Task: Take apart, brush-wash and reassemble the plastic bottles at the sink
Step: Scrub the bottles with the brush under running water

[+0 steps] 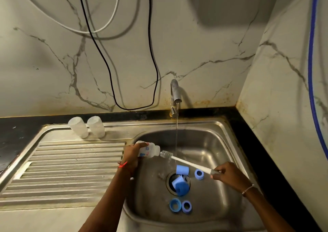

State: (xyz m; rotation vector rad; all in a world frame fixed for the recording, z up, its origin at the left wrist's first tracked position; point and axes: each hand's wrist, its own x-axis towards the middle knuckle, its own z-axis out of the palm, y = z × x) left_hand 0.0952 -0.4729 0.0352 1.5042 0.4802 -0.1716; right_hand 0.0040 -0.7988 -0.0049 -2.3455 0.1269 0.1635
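1. My left hand (pixel 132 153) is curled round the base end of a small bottle (pixel 150 151) of cloudy, translucent plastic. I hold it almost level over the left side of the sink (pixel 213 143), mouth pointing right.
2. My right hand (pixel 229 175) pinches the grey end of the brush (pixel 186 161) between thumb and curled fingers. The handle is a slim white rod slanting up to the left, and the short, ribbed, greyish bristle head sits right at the bottle's mouth.
3. The sink is scuffed stainless steel with rounded corners. A ribbed drainboard (pixel 71 160) of the same metal lies to its left.
4. A thin, glassy stream (pixel 177 128) falls from the chrome tap (pixel 174 91), just behind the brush.
5. Matte blue plastic parts lie in the basin. One cylindrical cap (pixel 178 184) is tilted in the drain (pixel 168 182), another (pixel 182 169) lies at its far rim, and there are three rings (pixel 199 174), (pixel 175 204), (pixel 186 206).
6. Two more clear bottles (pixel 78 129), (pixel 96 126) stand mouth-down, side by side, at the back of the drainboard.
7. My palm hides the held bottle's base, and its blue-and-red label is too small to read.
8. I cannot tell whether the bristle tip is inside the neck.
9. The caps cover most of the drain, and my fingers hide the handle's tip.
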